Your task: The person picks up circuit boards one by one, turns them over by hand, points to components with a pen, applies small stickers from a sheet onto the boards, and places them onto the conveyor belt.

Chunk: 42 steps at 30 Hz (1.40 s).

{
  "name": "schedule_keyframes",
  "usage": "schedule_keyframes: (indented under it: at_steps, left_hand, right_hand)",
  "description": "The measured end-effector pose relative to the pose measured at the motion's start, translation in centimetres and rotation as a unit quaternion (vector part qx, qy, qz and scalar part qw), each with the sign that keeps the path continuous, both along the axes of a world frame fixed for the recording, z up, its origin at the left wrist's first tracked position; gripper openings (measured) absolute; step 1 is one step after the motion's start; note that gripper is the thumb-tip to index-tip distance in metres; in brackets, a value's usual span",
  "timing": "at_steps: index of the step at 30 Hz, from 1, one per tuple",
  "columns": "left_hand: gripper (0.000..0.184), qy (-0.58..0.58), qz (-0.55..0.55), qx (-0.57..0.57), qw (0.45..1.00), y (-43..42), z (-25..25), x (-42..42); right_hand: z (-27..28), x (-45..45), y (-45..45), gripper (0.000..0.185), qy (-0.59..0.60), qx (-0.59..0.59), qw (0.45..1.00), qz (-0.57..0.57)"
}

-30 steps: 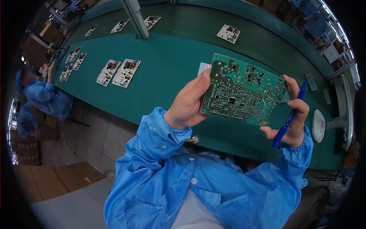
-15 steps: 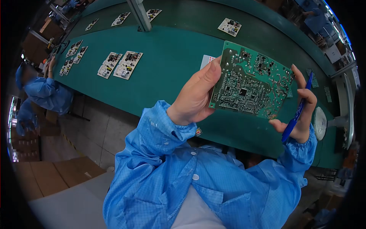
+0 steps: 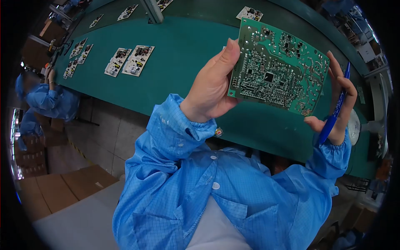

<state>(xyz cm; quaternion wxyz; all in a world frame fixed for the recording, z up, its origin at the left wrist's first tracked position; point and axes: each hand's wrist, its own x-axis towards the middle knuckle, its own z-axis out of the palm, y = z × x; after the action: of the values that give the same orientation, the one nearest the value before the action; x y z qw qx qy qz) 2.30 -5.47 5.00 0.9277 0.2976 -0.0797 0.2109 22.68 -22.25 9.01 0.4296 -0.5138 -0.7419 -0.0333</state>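
Note:
A green circuit board [image 3: 278,71] is held up above the bench, its soldered side facing me. My left hand [image 3: 214,79] grips its left edge, thumb in front and the other fingers hidden behind. At the board's right edge is my right hand [image 3: 339,104], with one fingertip by the upper corner and the thumb by the lower one. I cannot tell whether they touch it. A blue pen [image 3: 336,110] is tucked across the fingers of this hand, pointing up.
On the green bench [image 3: 179,62] lie two boards [image 3: 138,61] component side up, with several more farther left. Another board [image 3: 249,13] is behind the raised one. A metal post [image 3: 152,10] stands at the back. A co-worker [image 3: 50,98] in blue sits at the left.
The board and both hands have risen a little in view and shifted slightly right. The bench and its boards have slid up as the view tilted. My grip looks the same.

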Motion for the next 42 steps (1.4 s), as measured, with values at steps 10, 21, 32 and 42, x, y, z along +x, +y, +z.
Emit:
schedule_keyframes:
  at_steps: [10, 21, 32, 42]
  left_hand:
    - [0.053, -0.031, -0.060, -0.072, 0.995, 1.0, -1.1, -0.2]
    - [0.055, -0.032, -0.082, -0.101, 0.991, 1.8, -2.3, -0.1]
    - [0.056, -0.001, -0.051, -0.101, 0.994, 1.9, -3.1, 0.0]
    - [0.055, -0.025, -0.060, -0.097, 0.993, 2.3, -4.9, -0.5]
  right_hand:
    - [-0.2, -0.5, 0.1, 0.096, 0.033, 0.018, 0.999, 0.005]
    - [-0.3, -0.6, 0.3, 0.100, 0.047, 0.017, 0.998, 0.038]
    - [-0.3, -0.8, 0.7, 0.093, 0.076, 0.031, 0.993, 0.082]
    - [-2.0, -1.3, 0.8, 0.092, 0.068, 0.034, 0.994, 0.077]
